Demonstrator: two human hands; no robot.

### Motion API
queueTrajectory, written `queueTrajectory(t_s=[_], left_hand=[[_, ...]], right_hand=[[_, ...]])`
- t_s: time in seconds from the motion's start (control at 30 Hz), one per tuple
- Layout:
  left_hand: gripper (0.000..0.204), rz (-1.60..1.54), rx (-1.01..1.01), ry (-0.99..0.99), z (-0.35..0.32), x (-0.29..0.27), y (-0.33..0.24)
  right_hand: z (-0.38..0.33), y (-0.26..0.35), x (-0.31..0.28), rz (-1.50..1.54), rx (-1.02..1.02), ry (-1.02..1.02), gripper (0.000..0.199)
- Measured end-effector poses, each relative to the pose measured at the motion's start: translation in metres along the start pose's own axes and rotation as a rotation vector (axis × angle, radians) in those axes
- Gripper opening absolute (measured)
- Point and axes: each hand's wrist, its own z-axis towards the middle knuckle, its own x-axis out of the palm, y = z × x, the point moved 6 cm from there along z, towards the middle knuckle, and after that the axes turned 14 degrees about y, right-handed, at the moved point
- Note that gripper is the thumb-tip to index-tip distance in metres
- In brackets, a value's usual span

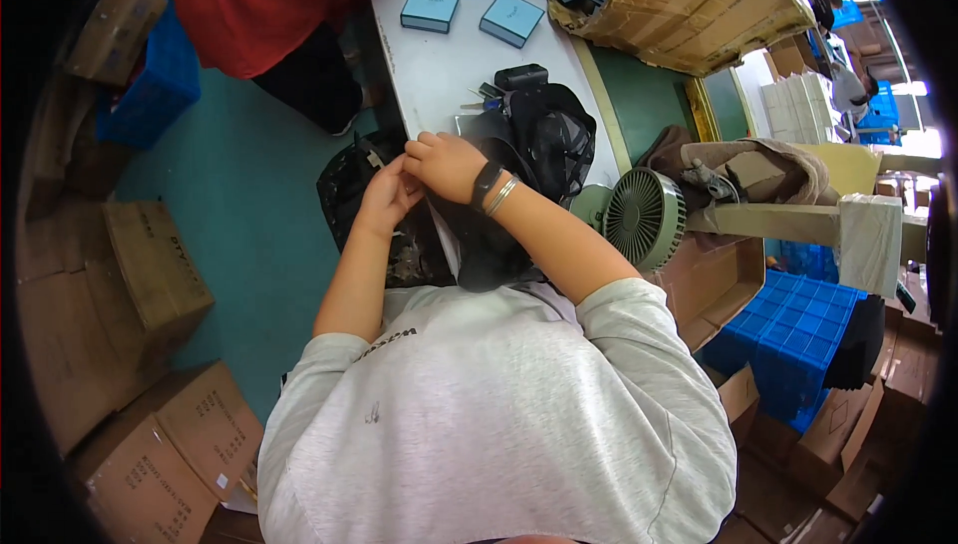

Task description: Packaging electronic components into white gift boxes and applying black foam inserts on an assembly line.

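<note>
My left hand (383, 200) and my right hand (444, 165) meet at the white table's (404, 70) left edge, fingers closed and fingertips together. Whatever lies between the fingertips is too small or hidden to make out. A dark band and several light bangles circle my right wrist. Just right of that hand, a black mesh-like bag (564, 140) rests on the table, with what look like keys (486, 97) beside it. Black material (339, 185) hangs below the table's edge by my left hand.
Several light-blue boxes (431, 7) lie on the far table near a large open carton (689, 5). A green fan (644, 217) stands at my right, beyond it a blue crate (783, 329). Cartons (155, 265) line the left. A person in red (244, 5) is at the far left.
</note>
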Motion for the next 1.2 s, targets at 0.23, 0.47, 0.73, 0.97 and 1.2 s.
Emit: queueTrajectory(t_s=[0.23,0.47,0.73,0.97,1.2], left_hand=[[0.011,0.284,0.007,-0.218,-0.005,0.005,-0.023],[0.018,0.361,0.134,-0.211,-0.036,0.021,-0.039],[0.022,0.697,0.475,-0.148,-0.072,0.036,-0.058],[0.023,0.213,-0.026,-0.005,0.002,0.008,-0.009],[0.027,0.47,0.187,-0.264,0.012,-0.002,-0.034]], right_hand=[[-0.023,-0.025,-0.007,0.363,0.214,0.02,0.016],[-0.007,-0.003,-0.007,0.057,0.212,-0.014,0.018],[-0.006,-0.013,0.01,0.416,0.389,-0.026,0.009],[-0.014,-0.016,-0.008,0.355,0.269,0.135,0.011],[-0.1,-0.025,-0.052,0.299,0.377,0.018,0.011]])
